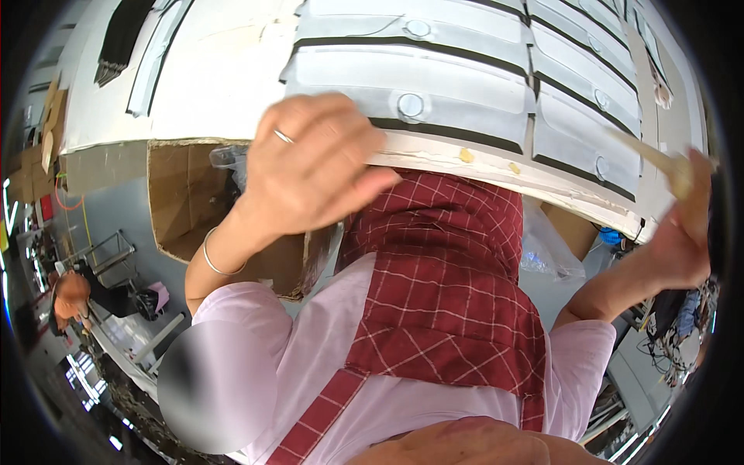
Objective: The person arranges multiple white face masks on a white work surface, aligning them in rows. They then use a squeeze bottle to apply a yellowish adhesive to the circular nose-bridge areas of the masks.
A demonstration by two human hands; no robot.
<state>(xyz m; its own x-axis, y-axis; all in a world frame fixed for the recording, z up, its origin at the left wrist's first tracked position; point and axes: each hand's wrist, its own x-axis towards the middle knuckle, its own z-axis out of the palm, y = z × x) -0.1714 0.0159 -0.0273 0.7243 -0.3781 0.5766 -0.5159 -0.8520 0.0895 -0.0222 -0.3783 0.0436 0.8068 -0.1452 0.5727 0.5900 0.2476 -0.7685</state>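
My left hand [314, 167], with a ring and a bracelet, hovers over the table's near edge beside the closest grey-white panel. Its fingers are loosely bent, the thumb stands apart, and nothing shows in it. At the far right my right hand [688, 225] is closed around a pale stick-like tool [655, 157], blurred by motion, its kind unclear. The tool points left over the right-hand panels. Flat grey-white panels [465, 97] with black edge strips lie overlapping in two rows. Each has a small round pale disc [410, 105] near its front edge.
The white table [217, 85] has yellow spots along its front edge. Black strips [126, 35] are stacked at the far left. An open cardboard box [182, 201] stands below the table, with clear plastic [542, 252] under its right part. Another person [74, 291] is at the left.
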